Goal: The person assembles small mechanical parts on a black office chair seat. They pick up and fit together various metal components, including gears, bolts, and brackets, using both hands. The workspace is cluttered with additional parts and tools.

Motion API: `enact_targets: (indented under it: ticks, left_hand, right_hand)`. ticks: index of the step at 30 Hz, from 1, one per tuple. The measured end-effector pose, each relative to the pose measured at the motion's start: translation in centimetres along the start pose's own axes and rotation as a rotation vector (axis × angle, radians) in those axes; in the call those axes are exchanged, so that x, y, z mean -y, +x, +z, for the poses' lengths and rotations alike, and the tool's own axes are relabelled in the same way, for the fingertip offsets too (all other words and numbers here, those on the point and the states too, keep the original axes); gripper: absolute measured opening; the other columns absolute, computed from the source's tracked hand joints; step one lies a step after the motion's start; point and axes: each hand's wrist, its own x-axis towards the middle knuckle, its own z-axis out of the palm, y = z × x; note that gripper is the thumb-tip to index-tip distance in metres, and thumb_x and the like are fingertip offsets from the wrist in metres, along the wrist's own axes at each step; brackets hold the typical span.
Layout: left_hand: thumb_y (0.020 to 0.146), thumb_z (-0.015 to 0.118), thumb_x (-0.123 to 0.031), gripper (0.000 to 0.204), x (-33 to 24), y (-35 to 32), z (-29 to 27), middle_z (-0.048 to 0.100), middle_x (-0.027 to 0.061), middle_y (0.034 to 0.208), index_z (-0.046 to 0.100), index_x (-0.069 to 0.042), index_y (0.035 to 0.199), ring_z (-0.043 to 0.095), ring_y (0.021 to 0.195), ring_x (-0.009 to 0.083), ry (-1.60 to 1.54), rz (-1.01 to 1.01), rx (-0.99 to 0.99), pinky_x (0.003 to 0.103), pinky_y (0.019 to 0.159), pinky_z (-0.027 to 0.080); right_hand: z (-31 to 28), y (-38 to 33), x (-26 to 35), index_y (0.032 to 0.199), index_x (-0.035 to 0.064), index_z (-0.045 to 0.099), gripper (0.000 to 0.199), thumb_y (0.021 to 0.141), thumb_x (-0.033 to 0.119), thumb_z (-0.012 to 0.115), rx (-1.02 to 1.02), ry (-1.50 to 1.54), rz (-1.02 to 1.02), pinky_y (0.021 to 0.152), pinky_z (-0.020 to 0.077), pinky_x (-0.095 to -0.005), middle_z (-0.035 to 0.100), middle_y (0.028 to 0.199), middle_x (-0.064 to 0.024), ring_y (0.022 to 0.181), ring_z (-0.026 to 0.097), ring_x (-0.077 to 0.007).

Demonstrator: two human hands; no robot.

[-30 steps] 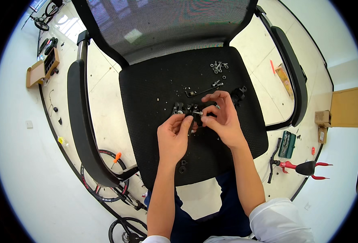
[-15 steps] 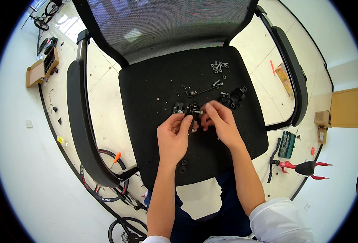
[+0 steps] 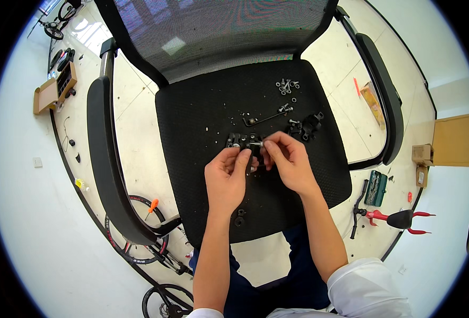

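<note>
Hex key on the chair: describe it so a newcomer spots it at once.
Find the black chair seat filling the middle of the view. On it, beyond the right hand and nearer than the pile of small metal parts, lies the hex key. It is the one long, thin dark rod, bent at its left end; its neighbours are short or chunky.

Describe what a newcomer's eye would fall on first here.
Probably the black chair filling the centre. Over it, the left hand holds a small black part, with the right hand at a silvery bolt beside it. On the floor at right, a red frame stands out.
</note>
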Motion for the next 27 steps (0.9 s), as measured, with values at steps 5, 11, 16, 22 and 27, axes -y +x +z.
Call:
enact_targets:
  ticks: [5,11,16,22,27]
  left_hand:
    - [0.093,0.062,-0.009,0.016,-0.2,0.0,-0.2,0.070,0.0094,0.081,0.064,0.007,0.095,0.067,0.073,0.0120,-0.022,-0.034,-0.010,0.024,0.068,0.055]
    - [0.094,0.062,-0.009,0.016,-0.3,-0.1,0.0,0.069,0.0100,0.081,0.064,0.008,0.095,0.067,0.073,0.0121,-0.009,-0.017,0.009,0.024,0.067,0.055]
    - [0.094,0.062,-0.008,0.015,-0.3,-0.1,-0.1,0.069,0.0098,0.082,0.064,0.007,0.095,0.067,0.073,0.0121,-0.020,-0.024,0.004,0.024,0.067,0.055]
    - [0.094,0.062,-0.008,0.015,-0.2,-0.1,0.1,0.069,0.0095,0.082,0.064,0.007,0.096,0.066,0.073,0.0120,-0.019,-0.016,0.018,0.024,0.068,0.054]
    - [0.093,0.064,-0.009,0.016,-0.7,-0.3,0.0,0.069,0.0085,0.081,0.064,0.007,0.093,0.066,0.073,0.0110,0.024,-0.014,-0.025,0.023,0.067,0.053]
  right_hand:
    - [-0.6,0.1,0.0,0.099,0.0018,0.058,0.012,0.096,0.014,0.058,0.016,0.071,0.053,0.060,0.0463,-0.0209,0.059,0.078,-0.0003,0.069,0.056,-0.0054]
    - [-0.4,0.0,0.0,0.105,0.0018,0.054,0.019,0.089,0.001,0.063,0.076,0.035,-0.028,0.066,0.0492,-0.0223,0.058,0.092,-0.0009,0.074,0.057,-0.0077]
    - [0.8,-0.1,0.8,0.102,0.0015,0.055,0.014,0.091,0.005,0.062,-0.048,0.178,-0.100,0.069,0.0488,-0.0231,0.059,0.088,-0.0013,0.073,0.057,-0.0087]
    - [-0.5,0.1,0.1,0.099,0.0012,0.055,0.013,0.099,0.013,0.050,0.149,-0.144,0.032,0.065,0.0479,-0.0234,0.058,0.082,-0.0040,0.071,0.055,-0.0096]
    - [1.1,-0.2,1.1,0.101,0.0013,0.055,0.011,0.096,0.011,0.051,-0.031,0.060,-0.097,0.062,0.0474,-0.0235,0.058,0.079,-0.0055,0.068,0.055,-0.0105]
